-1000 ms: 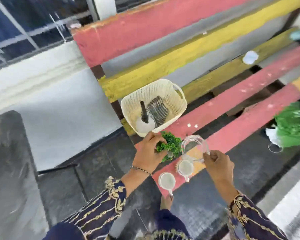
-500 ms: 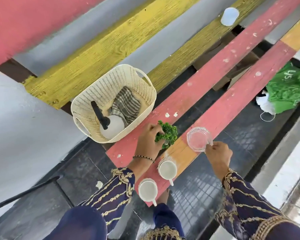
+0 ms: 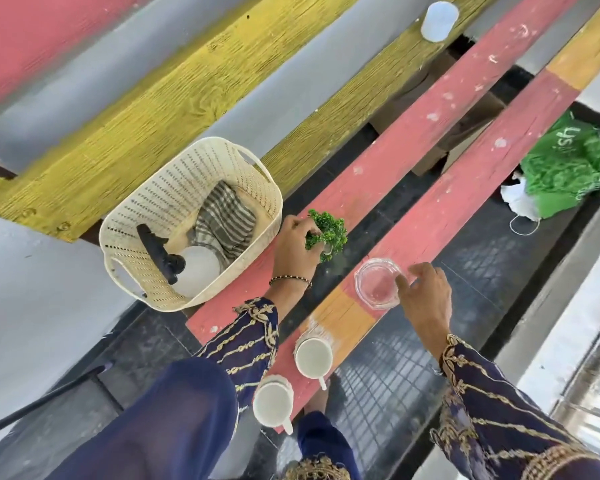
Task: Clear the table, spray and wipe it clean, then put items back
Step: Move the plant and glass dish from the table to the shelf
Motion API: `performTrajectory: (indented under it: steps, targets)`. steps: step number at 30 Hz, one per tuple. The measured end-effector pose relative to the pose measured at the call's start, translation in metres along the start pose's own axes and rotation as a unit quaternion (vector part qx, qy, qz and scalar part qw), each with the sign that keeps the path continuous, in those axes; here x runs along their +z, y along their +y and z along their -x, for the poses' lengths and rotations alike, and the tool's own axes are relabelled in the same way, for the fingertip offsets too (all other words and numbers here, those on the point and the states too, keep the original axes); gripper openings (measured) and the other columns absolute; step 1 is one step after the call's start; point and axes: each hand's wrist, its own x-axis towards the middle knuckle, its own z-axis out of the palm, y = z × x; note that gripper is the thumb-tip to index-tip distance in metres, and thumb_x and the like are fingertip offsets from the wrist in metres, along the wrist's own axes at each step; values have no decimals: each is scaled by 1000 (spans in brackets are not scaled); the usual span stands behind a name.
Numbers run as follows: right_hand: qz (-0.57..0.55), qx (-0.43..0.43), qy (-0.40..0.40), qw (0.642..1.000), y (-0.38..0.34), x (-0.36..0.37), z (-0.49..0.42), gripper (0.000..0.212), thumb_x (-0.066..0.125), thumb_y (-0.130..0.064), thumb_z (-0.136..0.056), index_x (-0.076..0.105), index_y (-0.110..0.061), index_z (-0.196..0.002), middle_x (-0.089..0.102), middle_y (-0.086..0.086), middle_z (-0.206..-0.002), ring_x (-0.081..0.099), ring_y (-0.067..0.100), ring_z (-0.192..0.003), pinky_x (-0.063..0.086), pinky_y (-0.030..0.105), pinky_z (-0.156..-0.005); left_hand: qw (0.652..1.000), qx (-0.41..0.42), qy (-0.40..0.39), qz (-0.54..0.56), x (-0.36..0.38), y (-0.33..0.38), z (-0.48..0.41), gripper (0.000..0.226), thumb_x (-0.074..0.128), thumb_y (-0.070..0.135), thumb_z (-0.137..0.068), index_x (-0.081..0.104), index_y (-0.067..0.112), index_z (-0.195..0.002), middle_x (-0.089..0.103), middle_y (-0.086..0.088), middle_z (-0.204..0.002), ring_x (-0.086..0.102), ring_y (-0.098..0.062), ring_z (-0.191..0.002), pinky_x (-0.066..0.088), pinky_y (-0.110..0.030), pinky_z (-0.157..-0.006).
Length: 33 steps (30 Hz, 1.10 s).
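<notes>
Both hands down on the slatted surface, one on the plant, one at the glass dish.

Head view: my left hand (image 3: 297, 247) has its grip closed around the small green plant (image 3: 328, 233), fingers wrapped into the foliage, the plant standing on the red slat of the surface (image 3: 430, 109). Just to the left of that grip sits the cream basket (image 3: 191, 223), holding a striped cloth (image 3: 224, 221) and a white spray bottle (image 3: 194, 271) with a black trigger. My right hand (image 3: 425, 299) has its grip apart, fingers spread loose, fingertips (image 3: 400, 279) touching the rim of the clear glass dish (image 3: 378, 284), which rests flat on the next slat. Nearer my body than both grips, two white cups (image 3: 314, 356) stand on that same slat, one behind the other, handles pointing toward me.
</notes>
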Motion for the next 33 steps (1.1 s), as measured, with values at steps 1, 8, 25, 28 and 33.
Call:
performTrajectory:
  steps: [1,8,25,28,33]
  targets:
    - [4,-13,-1,1000,-4,-1,-3,33,66,-26,-95,62,-8,-123,59,11,-123,58,30,-114,46,41,-93,1000,-5,4,4,2,0,-4,17,77,8,-75,66,9,-88,54,-4,-97,51,-10,-82,44,-18,-80]
    - [-22,-83,4,996,-28,0,-12,22,65,-18,-95,68,-9,-115,65,11,-120,66,28,-100,49,33,-85,1000,0,24,12,9,4,-28,15,75,5,-76,64,7,-87,49,1,-96,49,-10,-82,43,-17,-77]
    - [-47,-145,-24,988,-58,8,22,14,63,-13,-96,71,-9,-106,70,6,-112,65,14,-87,47,25,-72,998,24,-43,-25,-17,15,-19,38,71,5,-79,64,16,-115,47,-5,-124,58,-19,-107,51,-27,-94]
    - [-50,-173,-28,983,-81,10,37,13,63,-14,-95,73,-11,-102,72,4,-107,65,12,-86,49,23,-73,998,40,-45,-23,-41,18,-5,37,70,6,-81,63,14,-116,47,-5,-127,59,-18,-105,53,-27,-93]
    - [-62,-222,-57,971,-129,19,66,14,61,-10,-94,72,-7,-102,72,6,-100,67,15,-79,42,6,-62,999,45,-16,-9,-90,10,20,27,62,11,-88,64,13,-115,48,-3,-127,57,-13,-108,47,-24,-94]
